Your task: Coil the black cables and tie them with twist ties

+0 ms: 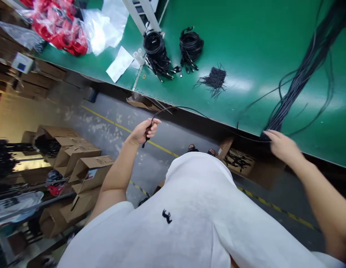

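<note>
My left hand (pixel 146 131) is closed around one end of a black cable (pixel 186 108), out over the floor in front of the bench. The cable arcs from there to the right along the bench edge, toward my right hand (pixel 283 145). That hand is at the near end of a long bundle of black cables (pixel 292 87), fingers pinched at the edge. Coiled black cables (pixel 156 48) with metal plugs lie farther left, beside a second coil (pixel 190 46). A pile of short black ties (pixel 216 79) lies between the coils and the bundle.
The green bench (pixel 245 33) carries red items in clear plastic (pixel 61 29), a white paper (pixel 119 64) and a white frame (pixel 145 15). Under the edge sits a cardboard box (pixel 240 158) with black pieces. Open cartons (pixel 89 171) stand on the left.
</note>
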A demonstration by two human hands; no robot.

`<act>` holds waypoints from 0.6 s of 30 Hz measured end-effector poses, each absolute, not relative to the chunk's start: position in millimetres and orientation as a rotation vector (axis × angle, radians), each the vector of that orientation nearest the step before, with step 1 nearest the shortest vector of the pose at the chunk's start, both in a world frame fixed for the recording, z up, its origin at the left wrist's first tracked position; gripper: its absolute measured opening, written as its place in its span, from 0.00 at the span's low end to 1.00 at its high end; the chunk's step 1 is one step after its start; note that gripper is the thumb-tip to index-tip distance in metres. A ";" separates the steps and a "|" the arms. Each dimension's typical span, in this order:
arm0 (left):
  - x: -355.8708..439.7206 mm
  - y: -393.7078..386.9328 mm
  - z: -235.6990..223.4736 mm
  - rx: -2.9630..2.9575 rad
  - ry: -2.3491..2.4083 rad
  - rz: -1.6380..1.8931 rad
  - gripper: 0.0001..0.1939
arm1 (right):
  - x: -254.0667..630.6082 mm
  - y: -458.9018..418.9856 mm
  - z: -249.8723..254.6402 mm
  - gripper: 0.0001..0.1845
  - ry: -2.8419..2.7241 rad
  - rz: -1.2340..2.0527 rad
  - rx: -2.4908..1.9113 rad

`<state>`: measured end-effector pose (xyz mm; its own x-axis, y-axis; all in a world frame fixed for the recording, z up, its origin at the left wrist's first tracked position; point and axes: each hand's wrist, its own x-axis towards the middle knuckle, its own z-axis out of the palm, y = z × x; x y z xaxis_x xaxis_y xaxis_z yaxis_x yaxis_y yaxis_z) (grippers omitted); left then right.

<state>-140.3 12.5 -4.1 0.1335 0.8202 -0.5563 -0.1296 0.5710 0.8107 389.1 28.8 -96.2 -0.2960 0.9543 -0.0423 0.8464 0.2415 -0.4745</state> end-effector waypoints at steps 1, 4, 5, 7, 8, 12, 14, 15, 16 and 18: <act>-127.4 7.1 0.9 0.690 1.199 0.708 0.18 | 365.5 38.2 -92.7 0.25 -2.287 0.645 -1.585; -92.1 -2.2 17.7 0.797 1.039 0.441 0.20 | 255.5 57.9 -80.2 0.41 -2.317 0.761 -1.168; -88.6 -4.1 25.8 0.840 0.977 0.428 0.20 | 219.2 60.3 -78.0 0.40 -2.340 0.824 -1.039; -103.1 -7.4 47.2 0.903 0.801 0.599 0.19 | 172.9 57.6 -82.3 0.28 -2.455 1.103 -0.896; -120.9 -9.1 59.5 0.914 0.698 0.788 0.19 | 167.8 52.6 -89.2 0.23 -2.508 1.231 -0.973; -208.9 -19.4 90.4 0.748 0.716 1.522 0.19 | 249.4 13.4 -121.3 0.18 -2.576 1.276 -1.593; -216.5 -26.0 81.1 0.730 1.097 1.481 0.15 | 300.6 -6.3 -120.8 0.15 -2.606 1.208 -1.721; -204.0 -28.0 69.7 0.773 1.257 1.380 0.12 | 315.9 -13.0 -114.7 0.14 -2.644 1.201 -1.714; -181.7 -28.5 54.9 0.825 1.386 1.191 0.09 | 322.4 -17.0 -105.0 0.14 -2.700 1.186 -1.647; -117.6 -25.8 19.7 0.960 1.457 0.896 0.13 | 312.1 -15.8 -77.4 0.16 -2.801 1.098 -1.387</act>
<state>-117.6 -25.8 19.7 -0.0496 0.9242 -0.3786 0.0794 0.3815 0.9210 312.1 -15.8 -77.4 -0.6376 0.6464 -0.4192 0.7591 0.4340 -0.4852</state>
